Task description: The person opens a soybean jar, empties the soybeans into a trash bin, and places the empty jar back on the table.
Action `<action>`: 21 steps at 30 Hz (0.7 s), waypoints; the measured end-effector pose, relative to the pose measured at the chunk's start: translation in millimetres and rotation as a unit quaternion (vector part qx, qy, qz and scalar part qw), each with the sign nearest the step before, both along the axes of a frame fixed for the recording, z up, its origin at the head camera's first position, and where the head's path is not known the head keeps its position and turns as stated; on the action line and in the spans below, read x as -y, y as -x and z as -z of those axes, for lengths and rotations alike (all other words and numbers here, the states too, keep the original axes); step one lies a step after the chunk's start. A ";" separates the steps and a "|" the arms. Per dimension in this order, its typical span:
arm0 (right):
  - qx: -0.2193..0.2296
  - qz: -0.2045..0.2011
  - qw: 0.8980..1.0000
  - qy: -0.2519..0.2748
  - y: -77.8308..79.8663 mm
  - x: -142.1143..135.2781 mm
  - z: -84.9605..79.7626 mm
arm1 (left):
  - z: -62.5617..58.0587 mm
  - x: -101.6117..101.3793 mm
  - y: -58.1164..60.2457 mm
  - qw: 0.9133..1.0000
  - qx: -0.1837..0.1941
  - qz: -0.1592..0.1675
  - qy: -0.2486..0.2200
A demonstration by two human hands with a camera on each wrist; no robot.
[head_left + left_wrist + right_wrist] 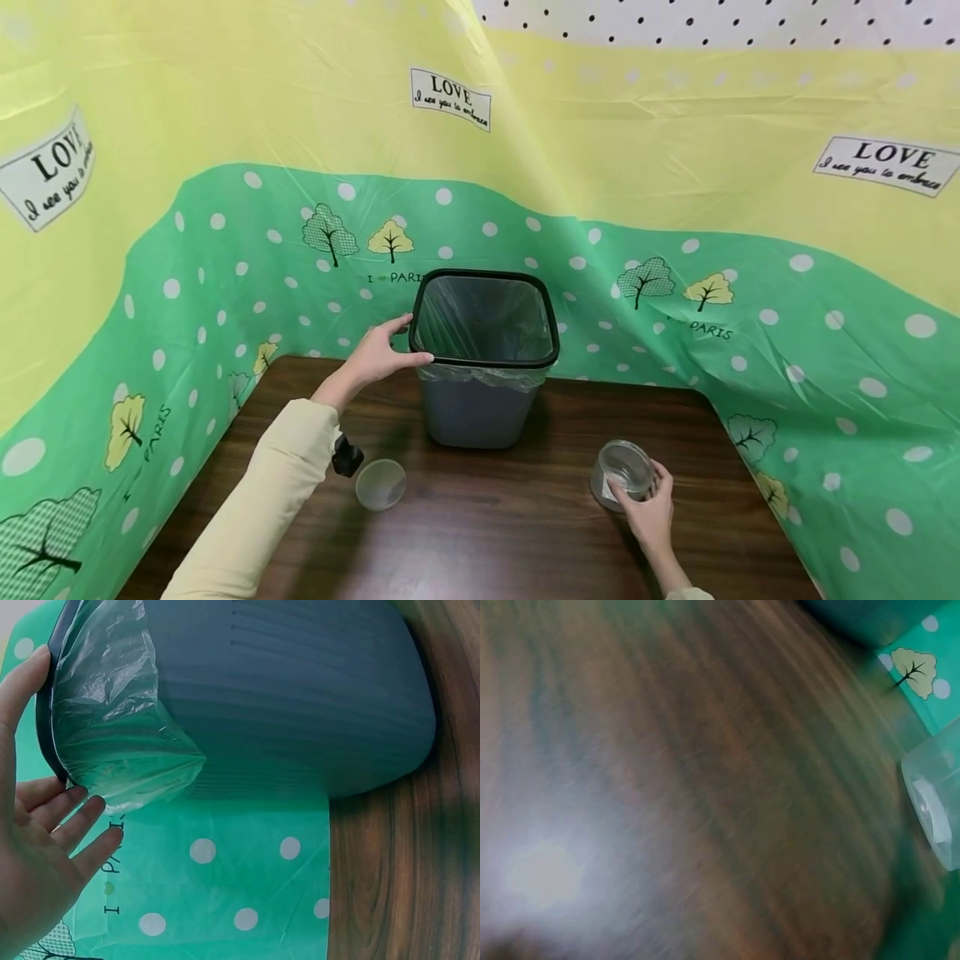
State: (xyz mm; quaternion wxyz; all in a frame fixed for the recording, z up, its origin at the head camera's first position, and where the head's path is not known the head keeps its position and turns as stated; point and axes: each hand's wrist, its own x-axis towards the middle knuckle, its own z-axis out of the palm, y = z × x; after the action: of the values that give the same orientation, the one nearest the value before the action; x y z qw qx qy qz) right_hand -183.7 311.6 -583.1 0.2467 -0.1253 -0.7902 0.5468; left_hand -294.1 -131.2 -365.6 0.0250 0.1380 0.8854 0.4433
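Observation:
A grey trash bin [480,408] with a black rim stands at the middle back of the table, lined with a clear plastic bag [112,697] folded over the rim. My left hand [378,354] touches the rim's left side, thumb toward the front corner and fingers extended, as the left wrist view [37,847] also shows. On the right, my right hand [651,508] grips a clear round plastic container [624,468] by its side. Something white shows low in the container. Only the container [934,802] appears at the edge of the right wrist view; the hand is outside it.
A clear round lid [380,484] lies on the dark wooden table [480,533], left of the bin and close to the left forearm. A black wrist camera [347,456] sits on that forearm. Green and yellow printed sheeting [300,292] surrounds the table's back and sides.

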 end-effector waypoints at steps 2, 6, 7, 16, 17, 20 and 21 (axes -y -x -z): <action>0.002 0.001 1.000 0.003 -2.2 0.3 1.9 | 0.1 0.3 -0.6 1.000 -0.002 -0.001 0.002; 0.005 -0.004 1.000 -0.003 -4.8 1.2 2.4 | 1.4 0.3 -2.7 1.000 -0.014 -0.003 0.008; 0.006 -0.005 1.000 -0.005 -5.2 1.5 2.3 | 2.3 0.2 -3.5 1.000 -0.018 -0.002 0.012; 0.009 -0.021 0.999 -0.029 -10.6 -1.5 -5.1 | 24.8 10.8 -16.8 0.998 -0.043 -0.023 0.039; 0.005 -0.025 0.999 -0.033 -11.0 -2.5 -7.3 | 29.2 14.8 -19.1 0.998 -0.044 -0.028 0.044; -0.014 -0.033 0.998 -0.061 -11.2 -5.9 -15.6 | 45.3 29.3 -26.7 0.996 -0.051 -0.039 0.068; -0.016 -0.035 0.996 -0.076 -10.9 -7.3 -19.0 | 51.7 34.3 -29.0 0.994 -0.057 -0.043 0.078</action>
State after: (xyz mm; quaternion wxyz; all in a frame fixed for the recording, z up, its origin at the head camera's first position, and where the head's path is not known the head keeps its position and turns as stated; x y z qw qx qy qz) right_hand -172.9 318.8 -564.1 0.2489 -0.0698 -0.8294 0.4953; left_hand -265.1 -165.6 -417.3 -0.0341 0.1227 0.9224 0.3646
